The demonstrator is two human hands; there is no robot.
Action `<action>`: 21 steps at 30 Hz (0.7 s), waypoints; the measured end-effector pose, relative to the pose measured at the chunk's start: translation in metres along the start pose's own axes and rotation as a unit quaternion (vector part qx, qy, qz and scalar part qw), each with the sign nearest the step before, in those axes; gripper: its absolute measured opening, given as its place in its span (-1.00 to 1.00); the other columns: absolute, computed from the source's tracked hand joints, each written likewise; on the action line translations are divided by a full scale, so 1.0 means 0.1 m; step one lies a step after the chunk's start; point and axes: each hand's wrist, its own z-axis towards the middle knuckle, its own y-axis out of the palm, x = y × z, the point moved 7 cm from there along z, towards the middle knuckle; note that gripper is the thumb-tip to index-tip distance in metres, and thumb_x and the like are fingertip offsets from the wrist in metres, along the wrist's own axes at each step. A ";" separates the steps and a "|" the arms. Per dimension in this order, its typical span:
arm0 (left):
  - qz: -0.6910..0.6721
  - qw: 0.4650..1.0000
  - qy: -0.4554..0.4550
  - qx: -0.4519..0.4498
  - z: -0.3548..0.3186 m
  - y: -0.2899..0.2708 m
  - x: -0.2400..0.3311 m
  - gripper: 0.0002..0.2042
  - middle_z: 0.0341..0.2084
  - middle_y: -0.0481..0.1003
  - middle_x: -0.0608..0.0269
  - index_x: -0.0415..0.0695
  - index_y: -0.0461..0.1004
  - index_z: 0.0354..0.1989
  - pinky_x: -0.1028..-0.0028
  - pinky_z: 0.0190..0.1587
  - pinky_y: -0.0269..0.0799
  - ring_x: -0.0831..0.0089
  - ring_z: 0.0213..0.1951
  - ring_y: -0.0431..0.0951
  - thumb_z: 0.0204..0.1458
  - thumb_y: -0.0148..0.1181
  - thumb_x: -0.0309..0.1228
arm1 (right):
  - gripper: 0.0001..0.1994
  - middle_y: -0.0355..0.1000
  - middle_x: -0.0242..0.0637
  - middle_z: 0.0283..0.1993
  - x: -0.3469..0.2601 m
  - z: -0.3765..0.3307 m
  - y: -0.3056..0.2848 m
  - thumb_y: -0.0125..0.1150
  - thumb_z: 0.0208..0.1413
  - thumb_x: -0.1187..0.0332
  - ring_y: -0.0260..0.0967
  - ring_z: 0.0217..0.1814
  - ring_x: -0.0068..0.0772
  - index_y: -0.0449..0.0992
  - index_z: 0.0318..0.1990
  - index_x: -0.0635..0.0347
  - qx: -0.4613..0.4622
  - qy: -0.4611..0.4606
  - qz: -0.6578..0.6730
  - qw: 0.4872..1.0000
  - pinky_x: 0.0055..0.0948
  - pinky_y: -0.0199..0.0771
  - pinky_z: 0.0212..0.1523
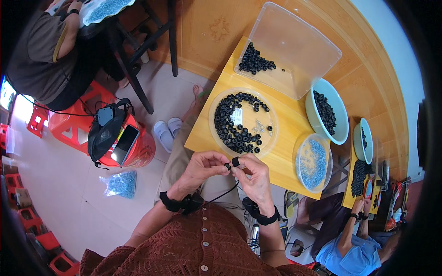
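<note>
Above my lap, in front of the table's near edge, both hands meet at a small round black part point(227, 166). My left hand point(202, 169) pinches it between thumb and fingertips. My right hand point(253, 178) closes on it from the other side, a black band point(235, 161) around one finger. Anything tiny between the right fingertips is too small to make out. Just beyond my hands, a round clear tray point(271, 146) holds many similar black parts point(225, 120) and a small heap of tiny clear pieces point(259, 127).
On the yellow table point(202, 133) stand a clear bin point(294, 41) of black parts, a pale green basin point(343, 124), and a clear dish point(301, 172) of bluish pieces. Co-workers sit at left point(39, 55) and right point(352, 255). A phone point(125, 145) lies on a red stool at left.
</note>
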 end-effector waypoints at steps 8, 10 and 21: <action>0.087 0.995 0.033 -0.030 0.00 0.01 -0.02 -0.82 -0.35 0.47 0.32 -0.25 0.45 -0.28 0.62 -0.18 0.37 0.63 -0.30 0.44 -0.11 0.18 -0.62 | -0.89 0.32 -0.36 -0.49 0.16 -0.01 0.00 0.16 -0.15 0.65 0.31 -0.49 -0.63 0.43 -0.41 0.34 -0.024 0.122 0.079 0.989 -0.65 0.35 -0.49; 0.076 0.996 0.042 -0.024 0.00 0.02 0.02 -0.81 -0.35 0.47 0.33 -0.25 0.46 -0.28 0.62 -0.19 0.37 0.63 -0.30 0.44 -0.12 0.19 -0.63 | -0.87 0.33 -0.32 -0.53 0.18 0.00 0.00 0.21 -0.17 0.61 0.29 -0.52 -0.63 0.43 -0.40 0.35 -0.033 0.138 0.095 0.985 -0.64 0.30 -0.53; -0.026 0.999 0.025 0.015 0.03 -0.21 0.12 -0.82 -0.33 0.48 0.23 -0.27 0.44 -0.30 0.55 -0.14 0.42 0.52 -0.25 0.48 -0.13 0.15 -0.68 | -0.84 0.36 -0.12 -0.49 0.02 0.88 -0.68 0.08 -0.17 0.61 0.36 -0.49 -0.24 0.48 -0.36 0.33 0.050 -0.035 -0.234 0.970 -0.43 0.34 -0.43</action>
